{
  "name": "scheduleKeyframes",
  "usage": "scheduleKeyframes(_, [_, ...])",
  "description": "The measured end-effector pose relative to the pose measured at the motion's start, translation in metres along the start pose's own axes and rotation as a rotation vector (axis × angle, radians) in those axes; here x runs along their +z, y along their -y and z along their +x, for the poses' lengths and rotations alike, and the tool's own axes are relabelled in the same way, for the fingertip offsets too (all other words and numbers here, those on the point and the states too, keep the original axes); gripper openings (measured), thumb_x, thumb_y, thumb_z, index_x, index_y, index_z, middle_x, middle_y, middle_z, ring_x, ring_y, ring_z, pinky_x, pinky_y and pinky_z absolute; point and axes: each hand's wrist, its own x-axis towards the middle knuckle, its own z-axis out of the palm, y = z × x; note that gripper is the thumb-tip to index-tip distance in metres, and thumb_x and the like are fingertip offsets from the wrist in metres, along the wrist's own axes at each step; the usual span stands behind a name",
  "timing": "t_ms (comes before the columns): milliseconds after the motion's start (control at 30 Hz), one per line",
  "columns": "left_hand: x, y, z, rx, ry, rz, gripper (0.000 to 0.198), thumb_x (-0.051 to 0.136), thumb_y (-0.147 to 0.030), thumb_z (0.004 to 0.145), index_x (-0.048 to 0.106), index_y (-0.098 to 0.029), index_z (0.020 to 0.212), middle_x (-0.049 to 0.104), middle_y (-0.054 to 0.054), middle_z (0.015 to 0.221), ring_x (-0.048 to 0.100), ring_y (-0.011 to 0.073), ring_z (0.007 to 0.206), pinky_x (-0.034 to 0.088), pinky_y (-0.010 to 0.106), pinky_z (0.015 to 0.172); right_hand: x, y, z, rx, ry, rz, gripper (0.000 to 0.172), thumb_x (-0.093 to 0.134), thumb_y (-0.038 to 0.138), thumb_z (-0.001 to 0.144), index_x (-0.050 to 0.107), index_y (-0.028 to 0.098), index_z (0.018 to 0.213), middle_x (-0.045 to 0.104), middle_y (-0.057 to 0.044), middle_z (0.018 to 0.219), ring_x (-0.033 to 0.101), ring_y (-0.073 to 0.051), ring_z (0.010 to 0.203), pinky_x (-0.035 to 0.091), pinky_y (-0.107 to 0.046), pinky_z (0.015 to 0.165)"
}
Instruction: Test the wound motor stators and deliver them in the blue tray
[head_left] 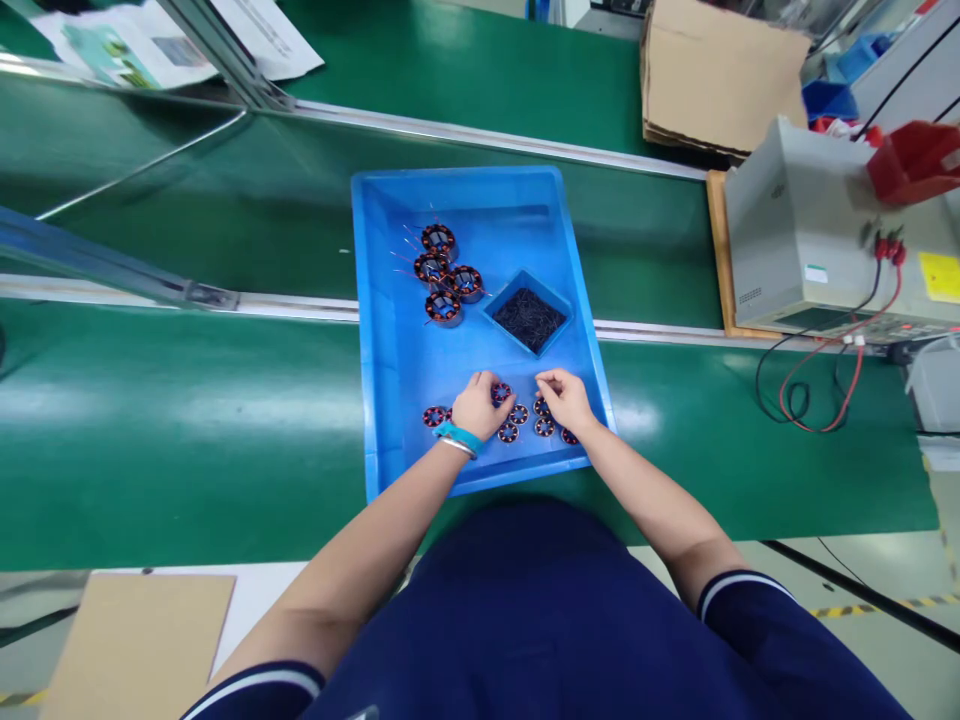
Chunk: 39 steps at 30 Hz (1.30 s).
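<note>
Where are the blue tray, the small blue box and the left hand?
Blue tray (pixel 427 360), head view: bare floor.
Small blue box (pixel 548 296), head view: upper-right wall.
Left hand (pixel 475 407), head view: back of the hand.

In tray (pixel 409 370), rings (pixel 515 421) before bin (pixel 547 297), coils (pixel 450 283) left

Before me, my green-topped bench (pixel 187 450) carries a large blue tray (pixel 409 370); to its right, red and black leads (pixel 810 429) lie looped.
</note>
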Motion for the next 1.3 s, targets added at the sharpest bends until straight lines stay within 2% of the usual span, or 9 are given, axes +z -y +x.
scheduleKeyframes(100, [-0.003,-0.001,0.009,0.052,0.035,0.037,0.036,0.061,-0.022,0.074,0.051,-0.017,0.108,0.059,0.011,0.103,0.058,0.0272,0.092,0.047,0.036,0.078,-0.001,0.001,-0.001,0.009,-0.006,-0.013,0.019,0.056,0.033,0.079,0.061,0.016,0.086,0.066,-0.004,0.078,0.064,-0.014,0.065,0.052,-0.028,0.065])
scheduleKeyframes(200, [-0.006,0.003,0.013,0.041,0.004,0.071,0.051,0.066,-0.025,0.068,0.049,-0.016,0.115,0.056,0.012,0.108,0.055,0.0302,0.1,0.047,0.038,0.083,-0.001,0.003,0.0,0.023,-0.013,-0.014,0.017,0.056,0.03,0.078,0.062,0.016,0.086,0.066,-0.004,0.078,0.063,-0.014,0.066,0.052,-0.029,0.066])
scheduleKeyframes(400, [0.0,0.012,0.008,0.057,-0.06,-0.095,0.025,0.065,-0.035,0.077,0.056,-0.018,0.093,0.059,0.009,0.091,0.058,0.0255,0.089,0.049,0.038,0.081,0.01,0.011,0.006,0.039,0.035,0.005,0.013,0.056,0.022,0.077,0.062,0.016,0.087,0.066,-0.003,0.078,0.062,-0.013,0.071,0.052,-0.027,0.07])
scheduleKeyframes(533, [0.001,0.011,-0.005,0.022,-0.119,-0.393,0.037,0.067,-0.039,0.076,0.054,-0.016,0.102,0.062,0.008,0.093,0.06,0.0189,0.077,0.052,0.034,0.071,0.017,0.022,0.002,-0.156,0.103,-0.198,0.026,0.05,0.018,0.082,0.065,0.016,0.104,0.063,-0.005,0.085,0.06,-0.014,0.076,0.051,-0.028,0.075])
scheduleKeyframes(633, [0.001,0.007,-0.017,0.015,-0.14,-0.475,0.037,0.066,-0.037,0.076,0.055,-0.016,0.104,0.061,0.009,0.098,0.06,0.0191,0.081,0.053,0.032,0.068,0.019,0.031,-0.006,-0.333,0.229,-0.418,0.035,0.045,0.018,0.087,0.061,0.019,0.118,0.063,-0.007,0.092,0.059,-0.017,0.084,0.05,-0.031,0.08])
scheduleKeyframes(733, [0.004,0.005,-0.024,0.034,-0.129,-0.509,0.032,0.064,-0.032,0.077,0.055,-0.017,0.103,0.061,0.009,0.095,0.06,0.0196,0.082,0.053,0.033,0.068,0.017,0.034,-0.013,-0.41,0.284,-0.555,0.032,0.041,0.019,0.091,0.065,0.021,0.112,0.062,-0.008,0.089,0.06,-0.019,0.082,0.051,-0.032,0.075])
scheduleKeyframes(1033, [0.009,0.006,-0.018,0.099,-0.127,-0.509,0.033,0.068,-0.019,0.069,0.058,-0.018,0.1,0.06,0.007,0.092,0.058,0.0192,0.081,0.051,0.032,0.07,0.01,0.014,-0.011,-0.618,0.218,-0.606,0.027,0.04,0.024,0.094,0.064,0.021,0.106,0.065,-0.007,0.091,0.065,-0.019,0.08,0.053,-0.032,0.073])
scheduleKeyframes(1167, [0.004,0.004,-0.021,0.127,-0.105,-0.494,0.033,0.069,-0.021,0.069,0.059,-0.017,0.1,0.062,0.007,0.091,0.059,0.0204,0.082,0.05,0.033,0.073,0.011,0.018,-0.013,-0.592,0.232,-0.622,0.028,0.037,0.025,0.095,0.063,0.018,0.095,0.064,-0.007,0.087,0.064,-0.018,0.076,0.052,-0.031,0.071])
scheduleKeyframes(1300, [-0.001,0.012,-0.024,0.149,-0.066,-0.476,0.03,0.07,-0.024,0.071,0.06,-0.017,0.098,0.063,0.006,0.09,0.059,0.0215,0.084,0.049,0.035,0.077,0.001,0.02,-0.004,-0.45,0.256,-0.505,0.03,0.037,0.032,0.094,0.061,0.018,0.084,0.062,-0.006,0.079,0.062,-0.018,0.073,0.051,-0.033,0.072])
